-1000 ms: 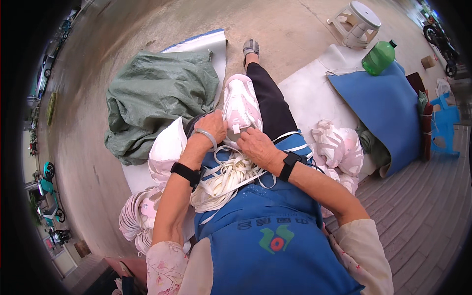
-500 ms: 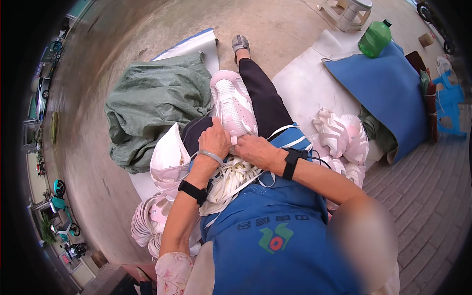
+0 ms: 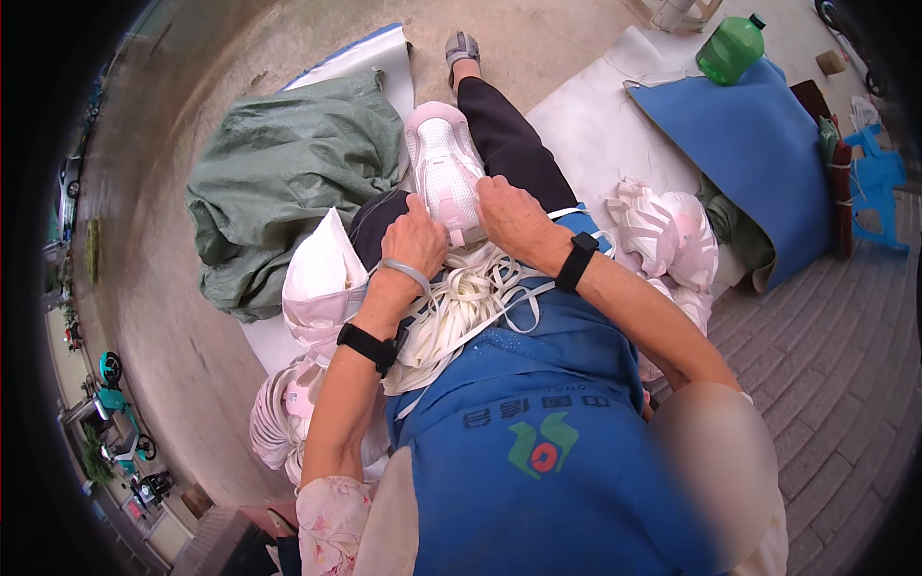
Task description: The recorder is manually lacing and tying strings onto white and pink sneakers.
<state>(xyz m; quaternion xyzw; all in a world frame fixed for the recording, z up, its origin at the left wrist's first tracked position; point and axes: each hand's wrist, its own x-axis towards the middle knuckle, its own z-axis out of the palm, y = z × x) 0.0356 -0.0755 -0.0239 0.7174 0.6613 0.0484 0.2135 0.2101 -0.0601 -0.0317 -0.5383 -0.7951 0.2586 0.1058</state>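
Shoe: a pale pink and white sneaker (image 3: 444, 171) lies sole-up on the person's lap, just above the middle of the frame, toe pointing to the top edge.
Left hand: the left hand (image 3: 415, 238) rests against the shoe's heel end from the left, fingers curled close onto its rim; a grey bangle and a black wristband sit on that wrist.
Right hand: the right hand (image 3: 512, 219) presses on the heel end from the right, fingers bent narrow around the edge; exactly what the fingertips pinch cannot be told.
Laces: a heap of white flat laces (image 3: 459, 312) lies in the lap directly below both hands, spilling over a blue apron (image 3: 538, 432).
Leg: a leg in dark trousers (image 3: 509, 144) stretches toward the top of the frame just right of the shoe.
Left side: a white bag (image 3: 322, 278) stands beside the left forearm; a green tarp (image 3: 288, 173) lies crumpled in the upper left.
Right side: more pink and white shoes (image 3: 667, 235) are piled near the right forearm.
Far right: a blue mat (image 3: 759, 144) lies on a white sheet, with a green plastic jug (image 3: 730, 50) at its top edge.
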